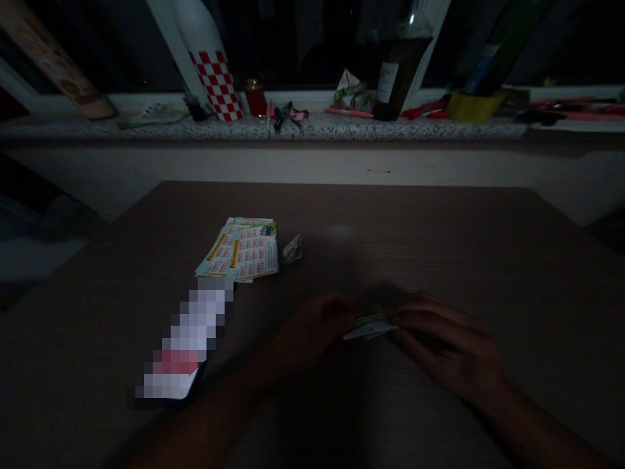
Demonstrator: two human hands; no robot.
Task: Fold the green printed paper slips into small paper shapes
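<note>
1. Paper piece (370, 327), small and folded, sits between the two hands just above or on the table (415, 221); the dimness hides which. Its layers look loosely stacked, with edges not all lined up, so its folding seems to me partway through.

2. Left hand (317, 329) is narrow, fingers drawn together on the near-left end of the paper piece; the exact grip is lost in shadow.

3. Right hand (452, 345) pinches the other end between thumb and fingers, the remaining fingers curled behind.

4. One small folded shape (292, 250) stands apart from the hands, just right of the printed sheets (249, 251); I judge that one finished, though its creases are too dark to check.

5. Those printed sheets lie flat in an overlapping, fanned stack, unfolded. Their number cannot be counted.

6. Phone (195, 335), its screen blurred out, lies just nearer the person than the stack.

7. Windowsill (317, 129) beyond bears another angular paper form (347, 86) beside a dark container (396, 81).
</note>
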